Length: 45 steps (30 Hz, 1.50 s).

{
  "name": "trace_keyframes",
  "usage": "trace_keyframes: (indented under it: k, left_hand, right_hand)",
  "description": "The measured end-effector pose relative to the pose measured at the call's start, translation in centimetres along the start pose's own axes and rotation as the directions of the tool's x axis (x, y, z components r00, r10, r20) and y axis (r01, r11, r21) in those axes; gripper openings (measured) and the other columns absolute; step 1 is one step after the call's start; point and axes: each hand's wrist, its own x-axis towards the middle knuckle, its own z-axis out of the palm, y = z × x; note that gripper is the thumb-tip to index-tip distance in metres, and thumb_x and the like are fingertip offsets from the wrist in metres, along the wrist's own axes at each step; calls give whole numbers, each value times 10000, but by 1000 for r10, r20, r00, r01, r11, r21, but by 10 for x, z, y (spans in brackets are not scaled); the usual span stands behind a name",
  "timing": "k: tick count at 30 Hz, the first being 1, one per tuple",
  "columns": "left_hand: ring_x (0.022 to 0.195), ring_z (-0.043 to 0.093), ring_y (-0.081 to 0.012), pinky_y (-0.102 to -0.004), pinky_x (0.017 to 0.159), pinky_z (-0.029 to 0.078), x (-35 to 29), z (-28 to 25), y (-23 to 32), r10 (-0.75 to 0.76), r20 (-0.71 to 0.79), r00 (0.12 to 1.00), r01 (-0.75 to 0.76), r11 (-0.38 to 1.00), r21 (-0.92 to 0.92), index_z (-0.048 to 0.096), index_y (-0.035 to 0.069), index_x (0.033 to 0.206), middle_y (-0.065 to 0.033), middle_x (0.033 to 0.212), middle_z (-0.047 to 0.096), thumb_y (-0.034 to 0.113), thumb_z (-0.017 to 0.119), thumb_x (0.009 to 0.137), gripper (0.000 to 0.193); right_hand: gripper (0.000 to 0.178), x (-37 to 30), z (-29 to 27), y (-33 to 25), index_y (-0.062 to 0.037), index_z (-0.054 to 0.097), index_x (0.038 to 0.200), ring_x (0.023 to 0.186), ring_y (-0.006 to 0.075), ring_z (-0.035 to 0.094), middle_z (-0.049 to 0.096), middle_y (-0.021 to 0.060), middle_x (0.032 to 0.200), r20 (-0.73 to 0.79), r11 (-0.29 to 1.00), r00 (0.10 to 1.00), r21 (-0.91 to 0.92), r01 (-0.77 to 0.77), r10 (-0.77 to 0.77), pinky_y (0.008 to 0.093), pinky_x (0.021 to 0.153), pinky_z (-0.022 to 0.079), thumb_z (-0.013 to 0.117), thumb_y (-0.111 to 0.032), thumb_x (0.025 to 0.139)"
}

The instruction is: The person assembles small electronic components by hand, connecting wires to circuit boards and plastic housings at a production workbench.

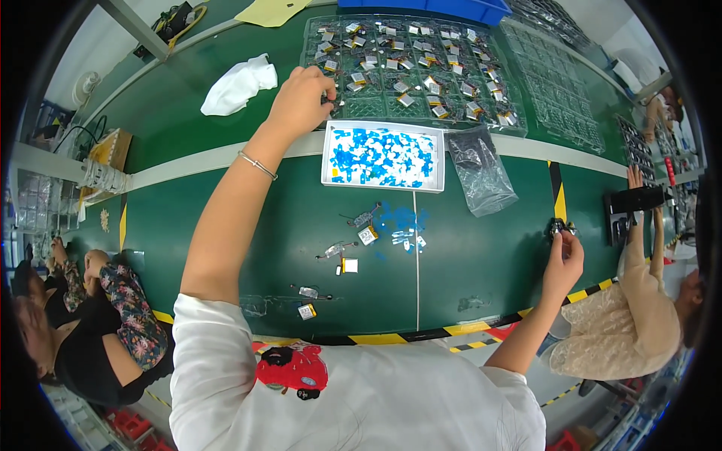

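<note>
Two hands: both belong to the person in the white shirt and reach out over the green work table (226,225).
Near items: several small square parts with thin leads (347,264) lie loose on the table between the forearms, beside scattered blue slips (398,219).
Right hand (564,259): fingers pinched on a small dark part (558,227), held just above the table, out to the right near the yellow-black stripe.
Middle row: a white shallow box of blue slips (382,156) sits beyond the loose parts, with a clear plastic bag (480,171) just to its right.
Left hand (301,101): wrist wears a thin bracelet; fingertips curl at the near left corner of the clear compartment tray (410,71); what they grip cannot be told.
Far items: the tray holds many small square parts; a white cloth (239,84) lies to its left.
Neighbours: another person sits at each side.
</note>
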Motion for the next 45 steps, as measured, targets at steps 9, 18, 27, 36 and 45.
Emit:
trace_keyframes:
  k: [9, 18, 27, 36, 45]
  left_hand:
    - [668, 586, -165, -267, 641, 489, -23, -27, 16, -277, -55, 959, 199, 801, -565, 619, 5, 869, -59, 745, 608, 40, 608, 788, 88]
    - [555, 562, -82, -199, 502, 468, -64, -94, 109, -58, 383, 922, 379, -68, -923, 642, -20, 880, -40, 705, 605, 95, 579, 835, 139]
    - [408, 384, -36, -179, 408, 335, -78, -102, 115, 202, 514, 834, 552, -288, -783, 648, -52, 853, 29, 518, 451, 124, 573, 837, 192]
    - [521, 514, -138, -258, 463, 392, -93, -101, 138, -73, -162, 984, -77, 646, -759, 600, 13, 831, -58, 656, 576, 26, 559, 833, 43]
    - [527, 516, -152, -267, 479, 402, -99, -100, 144, -118, -85, 989, -16, 497, -868, 590, 3, 834, -85, 678, 578, 11, 557, 827, 34]
  right_hand:
    - [110, 15, 25, -129, 20, 623, 902, 779, 151, 596, 630, 84, 832, 187, 840, 874, 424, 339, -448, 254, 730, 460, 618, -21, 799]
    - [211, 4, 60, -260, 14, 634, 995, 795, 132, 587, 624, 76, 929, 364, 398, 563, 915, -66, -742, 258, 740, 478, 608, 32, 786]
    - [181, 6, 63, -250, 32, 658, 920, 800, 153, 602, 627, 90, 859, 333, 256, 367, 936, -241, -869, 265, 713, 482, 611, 92, 756]
    - [123, -17, 56, -256, 77, 628, 884, 728, 157, 564, 606, 123, 825, 240, 359, 571, 928, 103, -785, 242, 611, 449, 566, -13, 827]
    - [143, -26, 60, -253, 64, 628, 932, 774, 169, 571, 612, 138, 875, 166, 313, 576, 935, 165, -800, 267, 678, 454, 548, 8, 826]
